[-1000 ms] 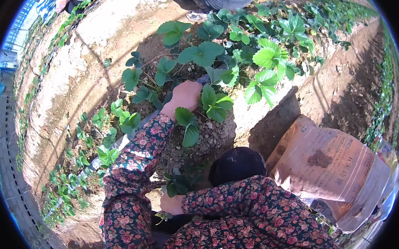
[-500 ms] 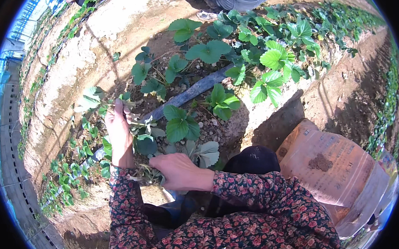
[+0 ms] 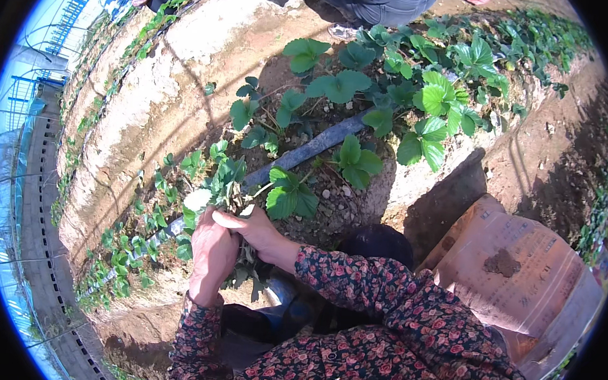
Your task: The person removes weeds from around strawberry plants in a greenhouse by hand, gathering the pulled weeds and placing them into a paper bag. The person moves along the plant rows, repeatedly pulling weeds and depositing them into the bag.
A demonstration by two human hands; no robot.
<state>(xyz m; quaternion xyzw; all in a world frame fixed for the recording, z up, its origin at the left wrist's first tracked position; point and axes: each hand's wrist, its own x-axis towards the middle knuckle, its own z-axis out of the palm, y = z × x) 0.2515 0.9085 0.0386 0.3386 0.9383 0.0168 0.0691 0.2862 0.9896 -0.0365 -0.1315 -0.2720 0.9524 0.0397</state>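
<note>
My left hand [image 3: 213, 253] and my right hand [image 3: 259, 234] meet over the near side of the soil bed. Both are closed around a bunch of strawberry plants [image 3: 228, 176]. Its leaves stick up beyond my fingers, pale undersides showing on some, and more leaves hang below my hands in shadow. The stems and roots inside the grip are mostly hidden. Just past my right hand, a small strawberry plant [image 3: 291, 195] grows in the bed, with a dark flat hose [image 3: 317, 144] running behind it.
More strawberry plants [image 3: 432, 104] fill the bed toward the far right. An orange-brown printed sack [image 3: 513, 270] stands at my right beside a soil furrow. Small seedlings [image 3: 118, 256] grow at the left. Another person's grey-trousered leg [image 3: 386, 3] is at the far edge.
My hands have come together; the left moved down toward me and the right moved up to it. The leaves, spread between them before, are now gathered in one bunch. The view has shifted slightly.
</note>
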